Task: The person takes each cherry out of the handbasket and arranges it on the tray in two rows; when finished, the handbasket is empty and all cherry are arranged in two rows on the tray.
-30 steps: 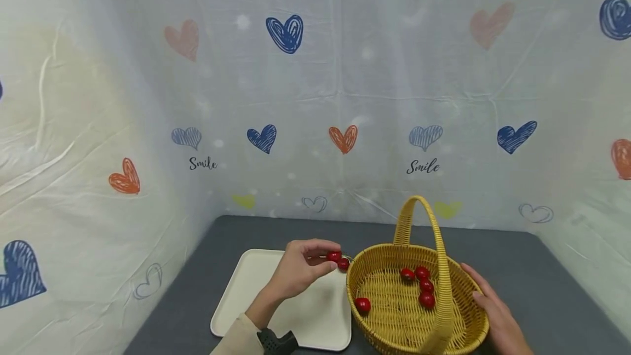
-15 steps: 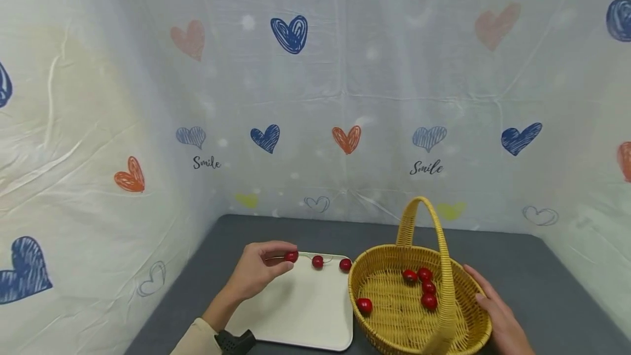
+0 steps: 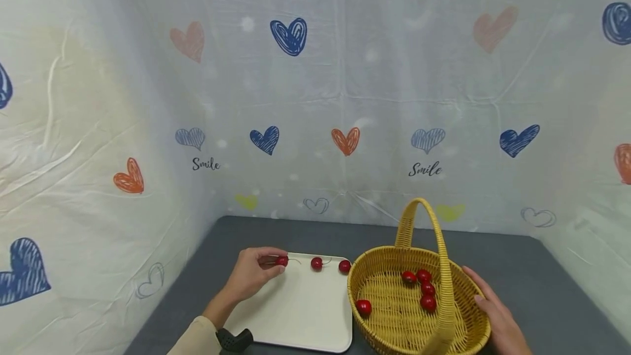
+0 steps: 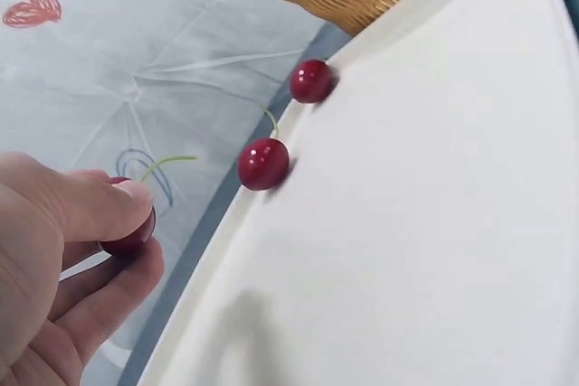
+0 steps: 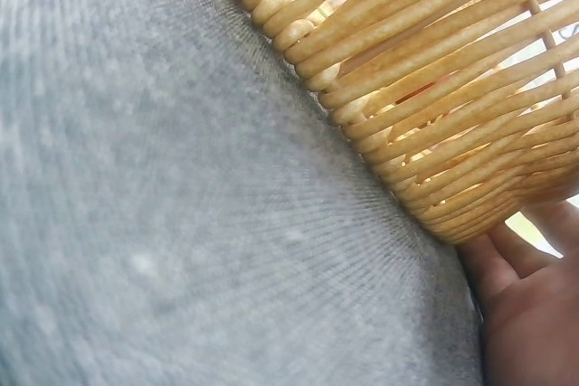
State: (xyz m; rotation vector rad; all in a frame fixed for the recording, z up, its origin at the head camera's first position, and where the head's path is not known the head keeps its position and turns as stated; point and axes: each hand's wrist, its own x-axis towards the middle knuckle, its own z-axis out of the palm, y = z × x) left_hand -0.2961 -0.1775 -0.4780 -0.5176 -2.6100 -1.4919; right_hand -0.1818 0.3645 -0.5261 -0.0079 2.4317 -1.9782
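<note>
A dark tabletop [image 3: 557, 289] before a heart-printed sheet [image 3: 305, 86] carries a yellow wicker basket [image 3: 389, 289] on the right and, just to its left, a white tray [image 3: 305, 311]. The right hand [image 3: 498, 311] is spread against the basket's outer right side, fingers and thumb apart on the wicker; whether the thumb hooks over the rim cannot be told. A steady touch there would likely keep the basket from nudging the tray. The left hand [image 3: 253, 274] is narrowed to a pinch on a held cherry [image 3: 281, 261] at the tray's far left corner; contact with the tray is unclear. Such smooth, round fruit probably calls for a light pinch, a low approach and a slow parting of the fingers, lest it roll. At the far edge lie a middle cherry [image 3: 317, 263] and, near the basket, a right cherry [image 3: 344, 266]; five cherries [image 3: 428, 288] sit inside the basket. The held fruit's slim green stem [image 4: 167, 162] is best kept clear of the fingertips.
</note>
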